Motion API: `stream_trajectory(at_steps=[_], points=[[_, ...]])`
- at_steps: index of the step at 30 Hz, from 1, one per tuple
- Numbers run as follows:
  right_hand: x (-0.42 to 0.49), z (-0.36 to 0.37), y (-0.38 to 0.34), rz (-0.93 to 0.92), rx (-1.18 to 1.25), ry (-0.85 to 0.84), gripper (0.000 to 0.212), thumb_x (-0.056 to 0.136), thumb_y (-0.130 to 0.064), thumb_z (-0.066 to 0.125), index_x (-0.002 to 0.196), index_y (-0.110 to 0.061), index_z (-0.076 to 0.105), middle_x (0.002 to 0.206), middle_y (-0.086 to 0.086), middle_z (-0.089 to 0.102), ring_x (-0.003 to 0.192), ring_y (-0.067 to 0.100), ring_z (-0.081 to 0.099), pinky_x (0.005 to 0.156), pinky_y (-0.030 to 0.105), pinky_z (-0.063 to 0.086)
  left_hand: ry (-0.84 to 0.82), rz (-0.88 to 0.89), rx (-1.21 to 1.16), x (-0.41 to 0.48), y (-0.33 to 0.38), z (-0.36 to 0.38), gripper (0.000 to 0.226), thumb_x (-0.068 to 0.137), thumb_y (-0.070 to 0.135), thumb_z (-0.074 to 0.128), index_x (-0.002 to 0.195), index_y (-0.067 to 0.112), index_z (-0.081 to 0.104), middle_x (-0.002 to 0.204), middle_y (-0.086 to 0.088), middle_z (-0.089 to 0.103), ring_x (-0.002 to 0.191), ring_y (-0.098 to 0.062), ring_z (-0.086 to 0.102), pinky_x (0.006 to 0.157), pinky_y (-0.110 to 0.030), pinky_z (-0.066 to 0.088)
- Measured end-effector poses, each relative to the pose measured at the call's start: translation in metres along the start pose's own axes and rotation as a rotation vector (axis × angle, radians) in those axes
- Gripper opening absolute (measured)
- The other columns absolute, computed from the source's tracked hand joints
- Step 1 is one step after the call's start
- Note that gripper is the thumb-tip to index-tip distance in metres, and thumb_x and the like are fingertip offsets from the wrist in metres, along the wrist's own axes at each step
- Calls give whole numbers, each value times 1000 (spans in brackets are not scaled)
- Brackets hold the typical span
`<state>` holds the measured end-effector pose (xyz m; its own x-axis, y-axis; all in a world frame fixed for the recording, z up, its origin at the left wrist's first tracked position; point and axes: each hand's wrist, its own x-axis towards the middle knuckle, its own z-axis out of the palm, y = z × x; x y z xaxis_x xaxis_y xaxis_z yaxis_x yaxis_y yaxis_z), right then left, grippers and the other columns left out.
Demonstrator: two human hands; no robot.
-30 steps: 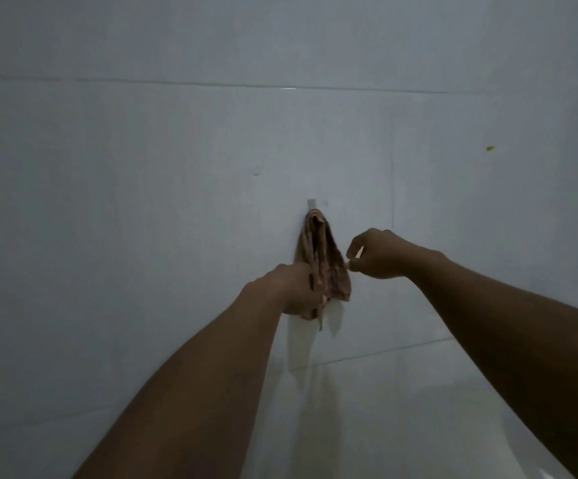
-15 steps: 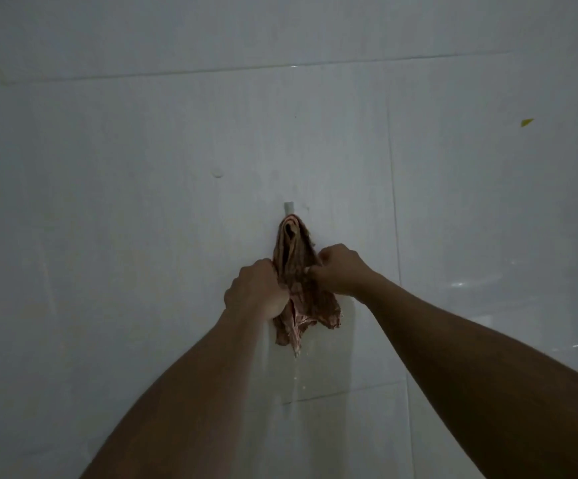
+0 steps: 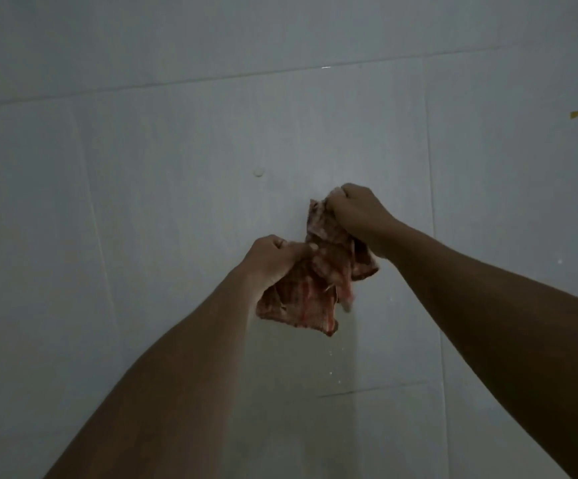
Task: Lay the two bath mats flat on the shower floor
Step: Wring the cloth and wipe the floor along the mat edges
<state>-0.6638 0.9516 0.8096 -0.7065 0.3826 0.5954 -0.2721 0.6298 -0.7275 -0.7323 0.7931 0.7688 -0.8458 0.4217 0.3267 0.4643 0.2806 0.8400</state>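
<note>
While both forearms reach up from the lower edge, the scene reads near to far as follows.

Left arm: bare, rising from the bottom left toward the middle.
Right arm: bare, coming in from the right edge, reaching higher than the left.
Left hand (image 3: 273, 259): fist closed, fingers clamped on the left side of the mat, about halfway down it.
Right hand (image 3: 358, 210): fist closed, fingers clamped on the top of the mat, above and to the right of the left hand.
Mat (image 3: 318, 281): reddish, striped cloth, bunched and crumpled, held up in the air between the two hands; its lower edge hangs loose below the left hand, and another fold hangs under the right wrist.
Second mat: whether the bundle holds one cloth or two cannot be told.
Wall (image 3: 142, 202): pale grey tiles with thin joints, right behind the mat, filling the view.
Round mark (image 3: 258, 173): small pale dot on the tile, up and left of the hands.
Yellow fleck (image 3: 576, 114): small, on the wall at the far upper right, well apart from the hands.
Obstruction: the right hand and the bunched cloth cover the wall patch behind them.
</note>
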Motion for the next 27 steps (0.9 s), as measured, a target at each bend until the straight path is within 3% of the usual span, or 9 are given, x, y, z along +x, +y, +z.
stream_trajectory(at_steps=[2,4,6,10,12,15,19,24,27], points=[[0,-3,-19,-23,43,20,27,95,-21,47,99,-4,69,91,5,64,80,16,59,69,29,49,-76,-65,-108,-5,-1,-21,74,52,69,88,98,11,76,98,-9,78,94,-29,75,94,-46,58],[-3,-5,-38,-24,103,-48,24,91,-19,54,94,-6,74,87,5,68,76,17,63,63,25,53,-123,-122,-169,-10,-4,-44,81,52,65,91,107,8,77,102,-12,79,96,-32,76,98,-48,56],[-7,0,-56,-13,67,-173,22,87,-23,59,91,-10,75,89,5,71,77,19,66,62,24,56,-85,-154,-129,-17,-12,-70,65,65,53,89,107,5,77,99,-14,79,94,-34,76,97,-49,57],[-21,43,-87,63,-166,-451,45,63,-45,67,96,-16,75,101,12,74,89,33,73,85,50,61,23,-224,96,-42,-45,-130,25,81,30,83,94,9,80,89,-14,79,88,-33,76,91,-45,60],[-30,82,-98,67,-253,-596,38,69,-40,70,95,-13,75,100,15,73,89,36,73,83,53,61,50,-288,226,-61,-68,-167,23,82,29,82,87,8,77,83,-12,75,74,-29,71,72,-35,60],[-50,153,-118,4,-386,-759,26,87,-29,66,100,-8,73,103,12,70,91,31,69,77,42,63,95,-424,410,-101,-105,-233,26,86,31,77,80,11,62,73,-8,54,51,-18,44,46,-23,33],[-84,256,-158,-73,-454,-888,31,93,-26,62,115,-5,67,112,14,65,102,33,64,93,49,57,245,-567,605,-174,-151,-330,23,91,30,64,89,7,65,81,-11,61,65,-22,55,52,-27,42],[-150,378,-234,-90,-286,-1054,38,92,-26,64,121,-3,60,116,18,64,104,38,64,95,52,55,437,-719,692,-283,-182,-437,21,95,19,58,80,4,59,68,-11,51,50,-23,47,44,-23,37],[-202,436,-286,-107,-116,-1180,34,95,-27,61,120,-4,58,111,16,65,99,34,66,90,45,57,548,-811,699,-346,-191,-482,22,96,15,56,84,-1,65,68,-14,54,52,-26,50,48,-27,42]])
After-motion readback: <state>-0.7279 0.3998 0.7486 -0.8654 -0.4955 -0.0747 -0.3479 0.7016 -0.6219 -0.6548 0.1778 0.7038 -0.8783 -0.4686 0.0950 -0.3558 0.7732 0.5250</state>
